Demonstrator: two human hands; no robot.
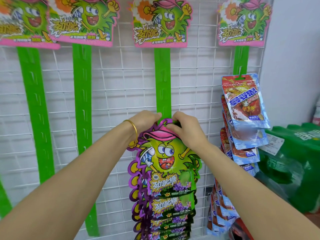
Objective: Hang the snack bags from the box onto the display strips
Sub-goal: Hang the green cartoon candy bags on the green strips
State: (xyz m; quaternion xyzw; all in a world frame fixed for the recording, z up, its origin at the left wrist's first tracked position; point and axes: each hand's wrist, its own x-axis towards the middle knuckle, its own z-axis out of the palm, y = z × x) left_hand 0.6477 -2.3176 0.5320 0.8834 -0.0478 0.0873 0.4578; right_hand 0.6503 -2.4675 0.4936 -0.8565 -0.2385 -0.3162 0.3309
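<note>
A purple-edged snack bag [166,163] with a green cartoon face hangs against the third green display strip [162,80]. My left hand [145,121] pinches the bag's top left corner at the strip. My right hand [186,129] grips the bag's top right, fingers over its hang hole. Below it several matching bags [171,215] hang overlapped on the same strip. The box is not in view.
Two bare green strips [34,110] [82,101] hang on the white wire grid [121,84] to the left. The right strip [240,61] carries several red-and-blue bags [242,104]. Green wrapped packs [294,167] stand at the right, against a white wall.
</note>
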